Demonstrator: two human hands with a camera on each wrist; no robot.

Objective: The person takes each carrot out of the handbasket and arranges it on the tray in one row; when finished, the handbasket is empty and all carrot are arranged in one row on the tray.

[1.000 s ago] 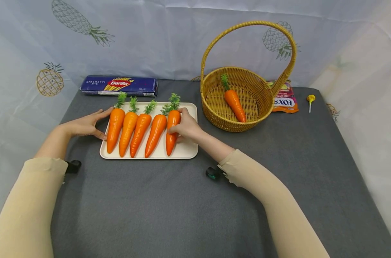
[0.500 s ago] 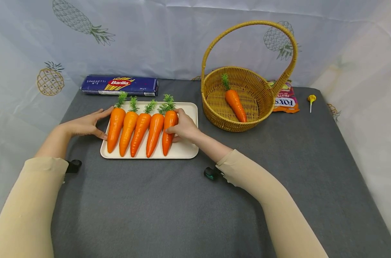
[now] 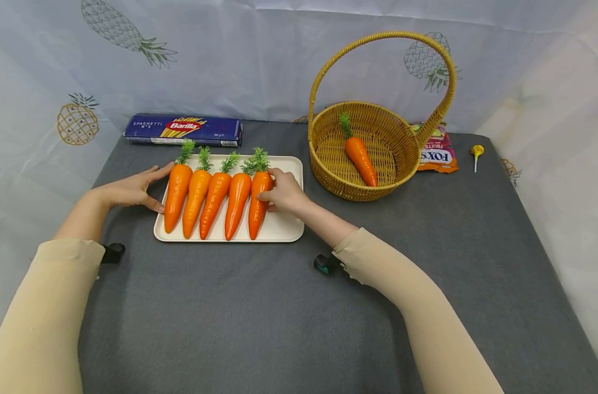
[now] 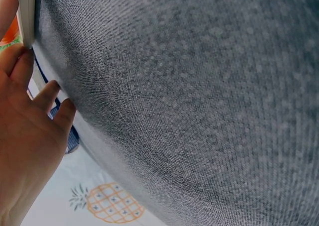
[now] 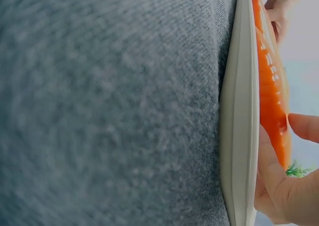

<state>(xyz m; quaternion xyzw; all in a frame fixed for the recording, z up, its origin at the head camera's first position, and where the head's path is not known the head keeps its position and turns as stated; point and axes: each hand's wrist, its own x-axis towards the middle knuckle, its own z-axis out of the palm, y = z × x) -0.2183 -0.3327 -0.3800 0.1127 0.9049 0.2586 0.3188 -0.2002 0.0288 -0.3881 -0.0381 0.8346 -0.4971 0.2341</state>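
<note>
Several orange carrots with green tops lie side by side on a cream rectangular tray (image 3: 285, 225) in the head view. At the row's right end, my right hand (image 3: 290, 192) pinches the rightmost carrot (image 3: 257, 216), thumb on its upper face and fingers at its far right side. The right wrist view shows that thumb touching the orange carrot (image 5: 271, 104) just above the tray rim (image 5: 240, 116). My left hand (image 3: 131, 189), fingers extended and thumb spread, rests against the tray's left edge beside the leftmost carrot (image 3: 177, 197). Fingertips meet the rim in the left wrist view.
A wicker basket (image 3: 335, 189) with a tall handle stands right of the tray, one carrot (image 3: 361, 160) inside. Behind the tray lies a blue spaghetti pack (image 3: 183, 130). A Fox's sweets bag (image 3: 438, 153) and a yellow lollipop (image 3: 476, 151) lie farther right.
The rightmost carrot has shifted slightly left, closer to its neighbour, with my right hand on it. The neighbouring carrot has also shifted a little. My left hand stays at the tray's edge.
</note>
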